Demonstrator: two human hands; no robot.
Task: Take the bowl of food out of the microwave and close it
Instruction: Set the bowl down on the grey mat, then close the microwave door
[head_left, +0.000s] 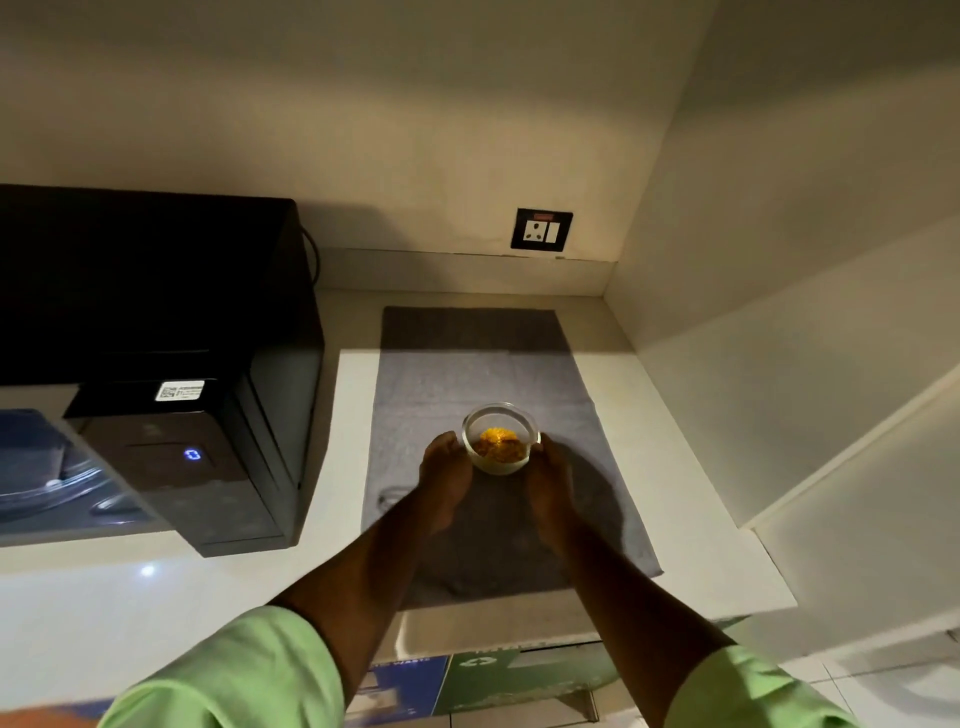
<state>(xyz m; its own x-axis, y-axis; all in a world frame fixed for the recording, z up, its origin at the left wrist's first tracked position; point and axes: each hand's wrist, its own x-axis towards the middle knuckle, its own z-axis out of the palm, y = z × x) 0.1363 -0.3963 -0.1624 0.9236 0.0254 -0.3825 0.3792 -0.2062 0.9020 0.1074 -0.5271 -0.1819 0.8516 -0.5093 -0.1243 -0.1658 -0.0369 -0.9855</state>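
Note:
A small clear glass bowl (500, 437) with yellow food in it sits over the grey cloth (452, 374) on the white counter. My left hand (445, 473) cups its left side and my right hand (549, 478) cups its right side. Whether the bowl rests on the cloth or hangs just above it, I cannot tell. The black microwave (171, 332) stands to the left. Its door (57, 478) hangs open toward me at the far left, and the control panel (192, 455) shows a blue digit.
A wall socket (541, 229) is on the back wall above the cloth. A white side wall closes off the right. The counter's front edge (597, 623) runs below my forearms, with blue and green bins (467, 680) underneath.

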